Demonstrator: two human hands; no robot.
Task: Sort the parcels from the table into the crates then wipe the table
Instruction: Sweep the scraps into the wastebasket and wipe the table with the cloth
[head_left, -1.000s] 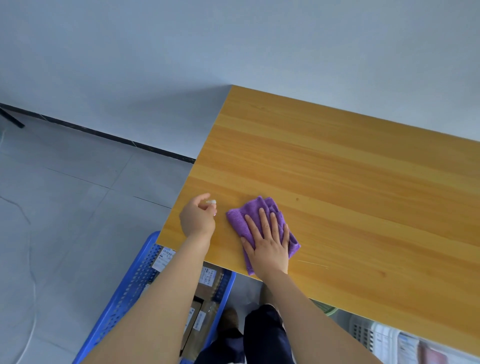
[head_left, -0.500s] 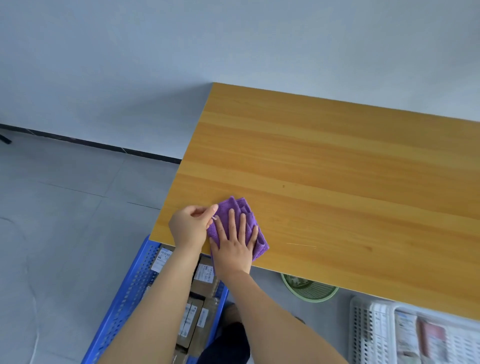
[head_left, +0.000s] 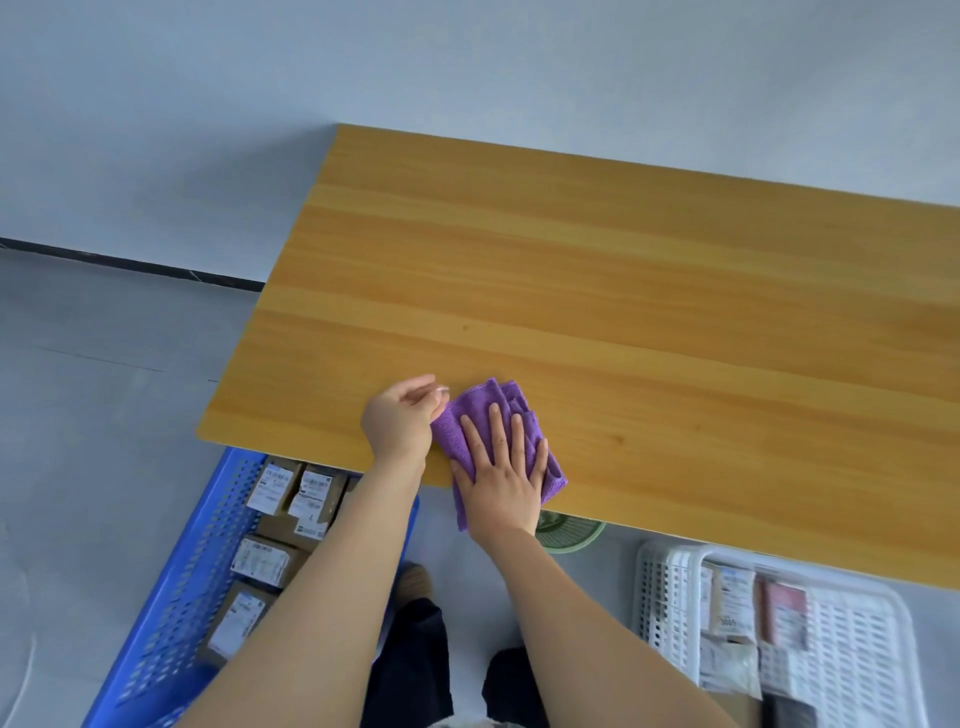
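A purple cloth (head_left: 480, 408) lies on the wooden table (head_left: 623, 312) near its front edge, left of the middle. Its near corner hangs over that edge. My right hand (head_left: 501, 470) presses flat on the cloth with fingers spread. My left hand (head_left: 400, 423) rests on the table just left of the cloth, touching its side, fingers curled and pinching a small pale scrap (head_left: 441, 388). Cardboard parcels (head_left: 270, 558) with white labels fill a blue crate (head_left: 202, 551) on the floor under the table's left end.
A white crate (head_left: 667, 592) holding flat bagged parcels stands on the floor at the right, partly under the table. A green basket (head_left: 571, 532) peeks out below the front edge. Grey floor lies to the left, a wall behind.
Both hands and the cloth slid left toward the table's corner, then back to the right along the front edge. The left hand stays curled beside the cloth.
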